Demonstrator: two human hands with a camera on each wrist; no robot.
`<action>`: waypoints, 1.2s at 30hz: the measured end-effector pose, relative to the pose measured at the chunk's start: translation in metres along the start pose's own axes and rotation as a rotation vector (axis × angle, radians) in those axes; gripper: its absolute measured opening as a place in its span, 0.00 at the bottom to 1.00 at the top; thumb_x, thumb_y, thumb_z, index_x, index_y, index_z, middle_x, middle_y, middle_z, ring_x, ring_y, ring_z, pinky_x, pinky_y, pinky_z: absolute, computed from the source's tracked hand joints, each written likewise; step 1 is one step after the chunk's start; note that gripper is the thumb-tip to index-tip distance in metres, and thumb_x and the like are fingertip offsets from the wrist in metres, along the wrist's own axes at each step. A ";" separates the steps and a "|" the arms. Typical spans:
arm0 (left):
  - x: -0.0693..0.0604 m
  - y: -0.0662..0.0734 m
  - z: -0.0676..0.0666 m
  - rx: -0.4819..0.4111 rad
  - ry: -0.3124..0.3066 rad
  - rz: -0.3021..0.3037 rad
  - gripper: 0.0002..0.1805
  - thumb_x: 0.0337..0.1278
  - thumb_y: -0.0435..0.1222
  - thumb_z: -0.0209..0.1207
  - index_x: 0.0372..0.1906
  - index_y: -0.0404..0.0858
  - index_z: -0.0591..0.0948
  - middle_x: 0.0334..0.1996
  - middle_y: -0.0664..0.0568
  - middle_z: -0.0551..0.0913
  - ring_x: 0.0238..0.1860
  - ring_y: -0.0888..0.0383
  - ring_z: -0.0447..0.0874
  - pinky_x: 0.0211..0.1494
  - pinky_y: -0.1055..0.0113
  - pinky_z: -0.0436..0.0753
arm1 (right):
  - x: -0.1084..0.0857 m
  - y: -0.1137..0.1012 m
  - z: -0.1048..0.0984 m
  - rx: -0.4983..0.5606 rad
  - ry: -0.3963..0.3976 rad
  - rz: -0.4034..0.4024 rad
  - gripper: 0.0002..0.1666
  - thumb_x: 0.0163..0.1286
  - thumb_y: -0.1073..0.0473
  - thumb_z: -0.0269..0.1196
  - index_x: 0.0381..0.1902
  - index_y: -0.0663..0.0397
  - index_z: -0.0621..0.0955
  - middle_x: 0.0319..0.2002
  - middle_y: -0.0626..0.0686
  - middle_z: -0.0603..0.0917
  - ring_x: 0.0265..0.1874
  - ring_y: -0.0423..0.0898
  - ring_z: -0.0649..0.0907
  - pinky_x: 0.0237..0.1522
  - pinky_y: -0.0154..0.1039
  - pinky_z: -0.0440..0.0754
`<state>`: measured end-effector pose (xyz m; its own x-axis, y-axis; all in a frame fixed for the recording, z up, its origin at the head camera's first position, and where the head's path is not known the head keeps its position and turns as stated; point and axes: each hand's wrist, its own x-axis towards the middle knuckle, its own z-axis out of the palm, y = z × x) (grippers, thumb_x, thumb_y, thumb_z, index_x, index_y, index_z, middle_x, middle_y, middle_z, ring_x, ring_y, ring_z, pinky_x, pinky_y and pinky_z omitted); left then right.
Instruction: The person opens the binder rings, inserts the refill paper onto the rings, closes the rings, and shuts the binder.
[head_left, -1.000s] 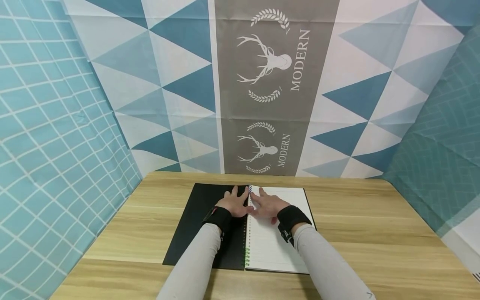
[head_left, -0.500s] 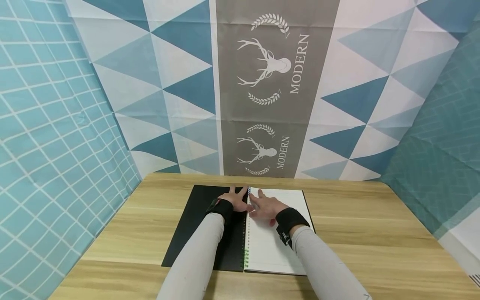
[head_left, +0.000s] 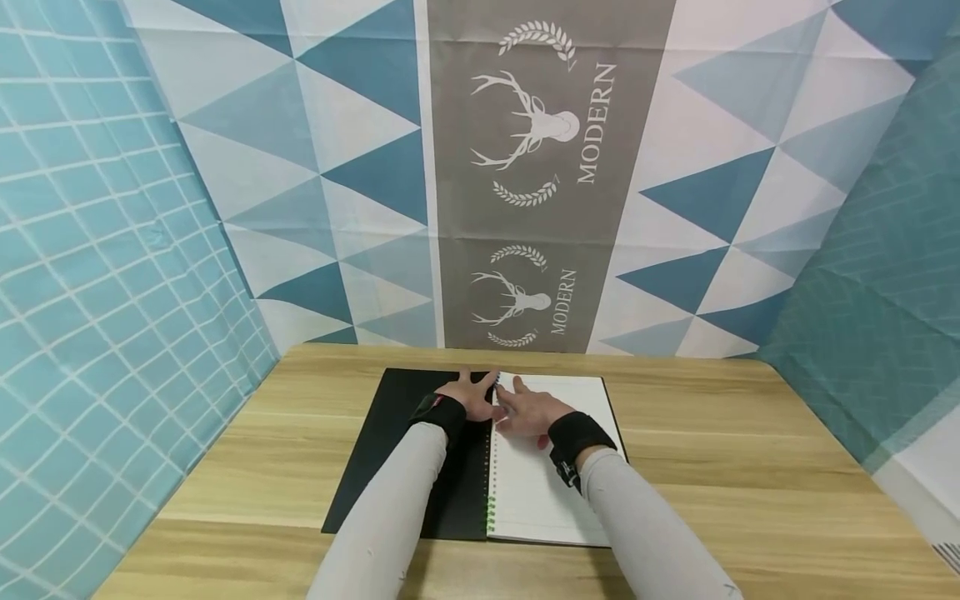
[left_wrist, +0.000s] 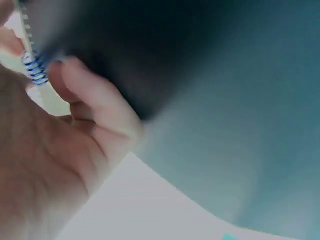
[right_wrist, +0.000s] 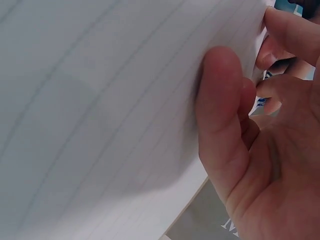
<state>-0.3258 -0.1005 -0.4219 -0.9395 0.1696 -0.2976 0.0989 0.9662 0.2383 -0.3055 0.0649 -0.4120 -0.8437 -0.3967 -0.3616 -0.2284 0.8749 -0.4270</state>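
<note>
A notebook lies spread flat, its black cover (head_left: pixel 367 475) on the left and a lined white page (head_left: pixel 551 500) on the right. Both hands meet at the far end of its binding, around a blue binding coil (left_wrist: pixel 35 69). My left hand (head_left: pixel 469 398) lies over the cover side, its fingertips and thumb at that coil. From the page side, my right hand (head_left: pixel 531 414) holds the coil between thumb and fingers; the exact contact is partly hidden. A green binding coil (head_left: pixel 491 514) sits at the near end of the spine, untouched.
The wooden table (head_left: pixel 720 467) extends around the notebook on all sides. Patterned cloth (head_left: pixel 517 208) hangs behind it, with blue tiled cloth (head_left: pixel 112 275) at the left and green cloth (head_left: pixel 885 317) at the right.
My left hand shifts slightly, its fingers drawing together near the coil. The right hand stays almost in place. The head view tilts a little.
</note>
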 end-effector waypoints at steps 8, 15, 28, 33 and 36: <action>0.019 0.000 0.014 0.105 0.185 0.155 0.33 0.74 0.53 0.50 0.78 0.51 0.62 0.76 0.37 0.62 0.55 0.39 0.84 0.57 0.49 0.82 | 0.007 0.001 0.003 0.022 0.001 0.044 0.47 0.73 0.41 0.62 0.82 0.24 0.51 0.84 0.50 0.39 0.39 0.55 0.84 0.22 0.40 0.82; 0.025 0.010 0.011 0.133 0.431 0.295 0.12 0.75 0.36 0.52 0.43 0.35 0.85 0.44 0.39 0.83 0.42 0.47 0.84 0.46 0.55 0.85 | 0.005 -0.001 0.006 0.010 -0.013 0.053 0.51 0.72 0.43 0.63 0.83 0.29 0.48 0.84 0.49 0.40 0.22 0.51 0.83 0.19 0.39 0.80; 0.046 0.023 0.006 0.058 0.526 0.039 0.06 0.63 0.32 0.61 0.37 0.34 0.87 0.37 0.41 0.89 0.39 0.45 0.89 0.40 0.53 0.88 | -0.006 -0.017 0.004 -0.041 -0.004 0.032 0.44 0.71 0.48 0.66 0.80 0.38 0.60 0.74 0.55 0.61 0.19 0.51 0.80 0.17 0.42 0.77; 0.048 0.030 -0.001 0.028 0.516 0.018 0.06 0.62 0.32 0.62 0.37 0.33 0.87 0.38 0.39 0.89 0.40 0.44 0.89 0.43 0.53 0.87 | -0.005 -0.015 0.003 -0.047 0.003 0.041 0.46 0.72 0.47 0.65 0.81 0.38 0.57 0.79 0.53 0.56 0.19 0.50 0.81 0.18 0.42 0.78; 0.049 0.031 -0.001 0.037 0.516 0.030 0.05 0.61 0.32 0.63 0.35 0.35 0.88 0.36 0.41 0.90 0.38 0.44 0.89 0.40 0.54 0.87 | -0.006 -0.012 0.003 -0.035 -0.005 0.045 0.46 0.73 0.47 0.64 0.82 0.38 0.56 0.82 0.53 0.50 0.19 0.51 0.81 0.18 0.42 0.79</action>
<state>-0.3696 -0.0627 -0.4280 -0.9747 0.0879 0.2055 0.1306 0.9701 0.2044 -0.2966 0.0557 -0.4068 -0.8512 -0.3581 -0.3836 -0.2071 0.9009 -0.3814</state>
